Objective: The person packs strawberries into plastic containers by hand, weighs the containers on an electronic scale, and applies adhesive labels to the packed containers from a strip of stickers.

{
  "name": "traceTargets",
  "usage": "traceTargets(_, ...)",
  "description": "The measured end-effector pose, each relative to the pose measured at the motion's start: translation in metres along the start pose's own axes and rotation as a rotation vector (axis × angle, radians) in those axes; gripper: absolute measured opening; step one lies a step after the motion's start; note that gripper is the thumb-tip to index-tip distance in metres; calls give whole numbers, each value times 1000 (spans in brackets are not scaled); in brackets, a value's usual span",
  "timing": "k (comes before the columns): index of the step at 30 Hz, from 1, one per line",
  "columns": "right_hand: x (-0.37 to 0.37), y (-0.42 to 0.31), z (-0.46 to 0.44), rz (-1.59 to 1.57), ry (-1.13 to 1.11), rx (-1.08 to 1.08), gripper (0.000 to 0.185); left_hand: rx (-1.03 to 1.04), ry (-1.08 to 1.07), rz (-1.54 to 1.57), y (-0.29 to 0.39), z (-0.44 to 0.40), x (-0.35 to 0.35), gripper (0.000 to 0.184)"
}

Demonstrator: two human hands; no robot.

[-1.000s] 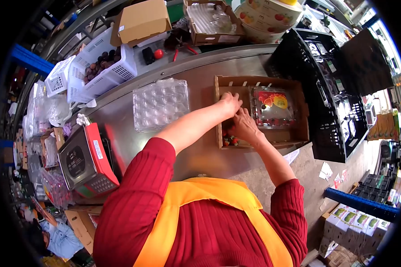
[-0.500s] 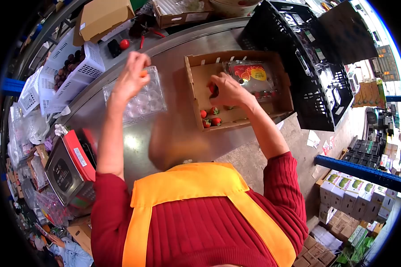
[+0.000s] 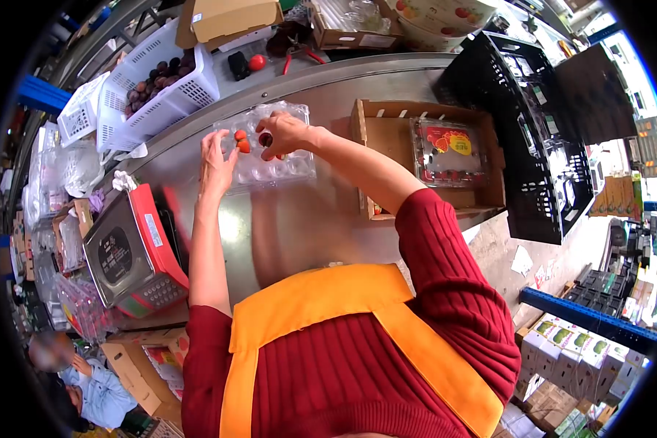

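Note:
A clear plastic tray point(image 3: 270, 169) with round hollows lies on the metal table. Over its left part is my left hand point(image 3: 217, 162), fingers curved beside red strawberries point(image 3: 241, 141); whether it grips them is unclear. My right hand point(image 3: 285, 136) is above the tray's middle, its fingers curled around a dark red strawberry point(image 3: 265, 138). To the right stands an open cardboard box point(image 3: 387, 125) holding a labelled clear fruit pack point(image 3: 449, 152). A bit of a strawberry shows at the box's lower left, partly behind my right arm.
A red and black scale point(image 3: 135, 248) stands at the left. Behind are a white basket point(image 3: 157, 91) of dark fruit, red-handled pliers point(image 3: 299, 55) and a red ball-shaped item point(image 3: 257, 62). Black crates point(image 3: 522, 139) stand at the right. A person point(image 3: 98, 390) is at the lower left.
My right hand has moved left from the cardboard box to the clear tray. My left hand, which was in the box earlier, is now lower over the tray, and strawberries show there.

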State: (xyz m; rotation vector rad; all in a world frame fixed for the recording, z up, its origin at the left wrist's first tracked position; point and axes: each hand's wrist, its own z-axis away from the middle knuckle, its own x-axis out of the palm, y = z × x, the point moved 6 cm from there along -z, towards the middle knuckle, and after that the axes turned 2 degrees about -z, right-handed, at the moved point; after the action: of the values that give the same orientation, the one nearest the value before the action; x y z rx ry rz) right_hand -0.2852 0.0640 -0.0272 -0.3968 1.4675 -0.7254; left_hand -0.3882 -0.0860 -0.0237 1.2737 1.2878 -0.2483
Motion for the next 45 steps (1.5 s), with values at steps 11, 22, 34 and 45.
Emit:
traceTargets(11,-74,66,261,178,10,404,31,718,-380,250,256,62,75,29)
traceTargets(22,-21,106,293,448,-118,426,47,740,-885,-631,281,83,227,63)
traceTargets(34,-25,110,303,-8,-20,428,26,784,-1244,-591,282,74,230,47)
traceTargets(45,-24,95,289,173,-29,546,28,649,-1364,-508,280,75,230,57)
